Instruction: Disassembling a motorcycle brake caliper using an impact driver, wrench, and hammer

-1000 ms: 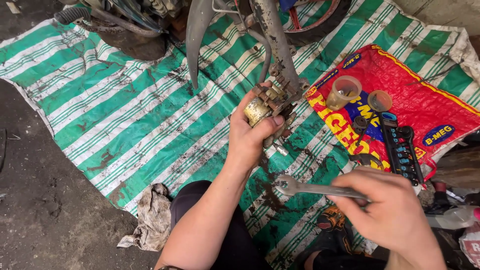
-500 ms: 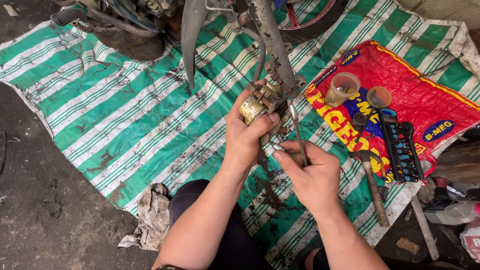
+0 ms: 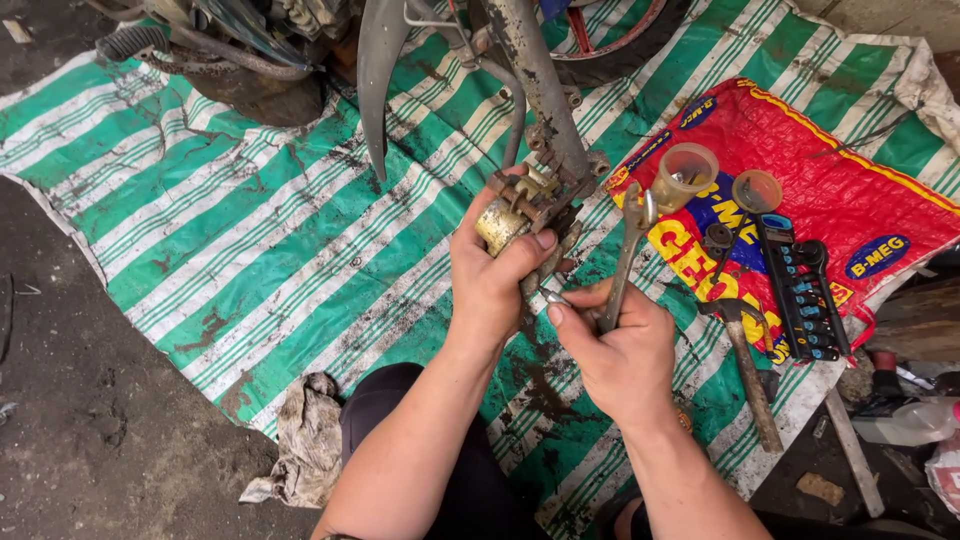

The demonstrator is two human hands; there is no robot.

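Left hand (image 3: 490, 275) grips brass part (image 3: 500, 222) — right hand (image 3: 620, 350) holds wrench (image 3: 625, 255).

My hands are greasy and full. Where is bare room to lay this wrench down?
The green striped tarp lies bare left of the left hand, between the dark fender and the crumpled rag. The red sack beyond the right hand is crowded: cups, bit holder, hammer.

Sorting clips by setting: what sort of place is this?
Probably a makeshift ground-level repair spot: a striped tarp spread over dirt, a wrench in the right hand, and a hammer and bit set nearby.
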